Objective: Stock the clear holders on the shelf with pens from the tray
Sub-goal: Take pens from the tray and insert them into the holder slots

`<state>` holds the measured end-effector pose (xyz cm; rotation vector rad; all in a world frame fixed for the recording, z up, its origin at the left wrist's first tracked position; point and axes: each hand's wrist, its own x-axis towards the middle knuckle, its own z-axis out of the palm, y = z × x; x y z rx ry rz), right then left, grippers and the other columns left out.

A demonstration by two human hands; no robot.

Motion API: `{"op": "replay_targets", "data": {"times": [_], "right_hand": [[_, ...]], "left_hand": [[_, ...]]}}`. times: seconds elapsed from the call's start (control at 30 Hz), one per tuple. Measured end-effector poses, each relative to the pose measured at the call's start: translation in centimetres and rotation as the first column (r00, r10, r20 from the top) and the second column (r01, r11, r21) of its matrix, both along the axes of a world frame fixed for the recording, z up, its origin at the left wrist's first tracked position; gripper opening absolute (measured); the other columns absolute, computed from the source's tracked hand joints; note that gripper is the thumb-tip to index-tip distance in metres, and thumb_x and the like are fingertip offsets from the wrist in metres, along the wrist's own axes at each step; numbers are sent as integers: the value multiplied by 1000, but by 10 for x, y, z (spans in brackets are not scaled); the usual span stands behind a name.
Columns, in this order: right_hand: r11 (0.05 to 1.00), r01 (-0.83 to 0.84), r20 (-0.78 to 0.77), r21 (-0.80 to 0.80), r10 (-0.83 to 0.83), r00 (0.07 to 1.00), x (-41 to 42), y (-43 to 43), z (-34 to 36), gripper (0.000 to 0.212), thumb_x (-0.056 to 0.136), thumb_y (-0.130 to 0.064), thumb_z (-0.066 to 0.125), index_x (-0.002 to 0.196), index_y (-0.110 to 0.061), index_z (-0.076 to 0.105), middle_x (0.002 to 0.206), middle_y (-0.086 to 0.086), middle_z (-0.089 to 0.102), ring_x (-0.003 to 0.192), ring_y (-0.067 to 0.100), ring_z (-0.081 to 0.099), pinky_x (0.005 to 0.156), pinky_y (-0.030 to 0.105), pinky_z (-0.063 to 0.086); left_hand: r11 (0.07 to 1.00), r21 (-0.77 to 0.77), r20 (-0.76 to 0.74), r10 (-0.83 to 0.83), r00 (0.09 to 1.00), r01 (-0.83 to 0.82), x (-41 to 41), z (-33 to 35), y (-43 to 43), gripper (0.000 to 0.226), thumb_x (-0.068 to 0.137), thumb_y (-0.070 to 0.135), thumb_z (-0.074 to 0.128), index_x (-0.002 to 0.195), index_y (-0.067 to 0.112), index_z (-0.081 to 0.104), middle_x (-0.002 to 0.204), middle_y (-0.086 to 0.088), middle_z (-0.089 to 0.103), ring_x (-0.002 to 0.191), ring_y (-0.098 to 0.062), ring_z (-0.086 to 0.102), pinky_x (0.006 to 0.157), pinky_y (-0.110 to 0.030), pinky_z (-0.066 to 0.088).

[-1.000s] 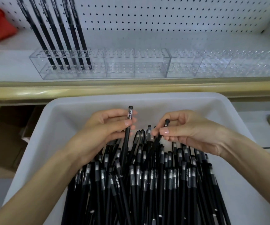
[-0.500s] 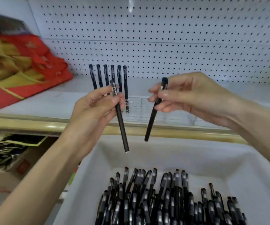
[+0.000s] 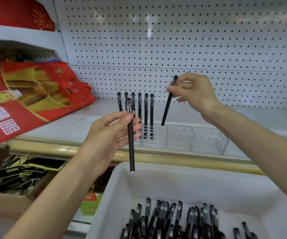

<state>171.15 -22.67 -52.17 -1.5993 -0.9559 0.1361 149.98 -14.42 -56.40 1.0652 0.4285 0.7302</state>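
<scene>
Pinching a pen each, the hands are apart; the right hand (image 3: 192,94) reaches farther in, its slanted pen (image 3: 167,107) tip-down just over the clear holder (image 3: 199,140), right of the standing pens (image 3: 146,114); the left hand (image 3: 108,135) holds an upright pen (image 3: 131,149) nearer, above the tray (image 3: 156,176).

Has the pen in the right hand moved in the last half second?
Yes. The pen rose from the gold shelf edge to the top of the clear holder, right of the standing pens.
</scene>
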Motion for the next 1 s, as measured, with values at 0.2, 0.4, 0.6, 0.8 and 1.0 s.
{"op": "replay_targets", "data": {"times": [0.2,0.4,0.6,0.8,1.0], "right_hand": [[999,-27,-1,38,27,1000,3,5,-5,17,81,-12,75,77,-14,58,82,13,72,75,18,68,66,23,56],[990,-72,83,-121,82,993,2,12,-11,19,77,-14,79,77,-13,60,74,9,71,74,22,69,76,33,59],[954,-61,175,-294,117,978,-1,22,-21,21,75,-18,81,73,-15,60,67,3,71,73,18,70,81,39,57],[946,-30,181,-323,92,979,3,24,-23,20,75,-22,81,74,-18,61,69,4,72,79,25,71,84,43,56],[936,-69,145,-344,126,981,4,20,-22,20,75,-20,80,87,-16,64,81,5,73,80,21,68,89,40,53]], "left_hand": [[1000,14,-46,2,999,-2,-4,-7,2,22,82,11,63,102,3,69,94,-13,74,78,-18,72,63,-24,58],[996,84,-127,-1,992,12,-5,-6,2,18,94,14,54,104,9,68,98,-7,75,80,-15,72,68,-25,59],[992,126,-145,-6,989,25,-4,-5,2,19,94,16,53,105,10,68,97,-5,75,84,-16,72,70,-25,59],[992,127,-161,-1,987,22,-5,-8,2,18,96,14,51,102,10,68,97,-5,75,85,-18,73,68,-25,59],[994,108,-173,19,985,0,2,-11,-1,17,96,13,53,100,8,68,97,-6,71,85,-21,73,64,-28,59]]}}
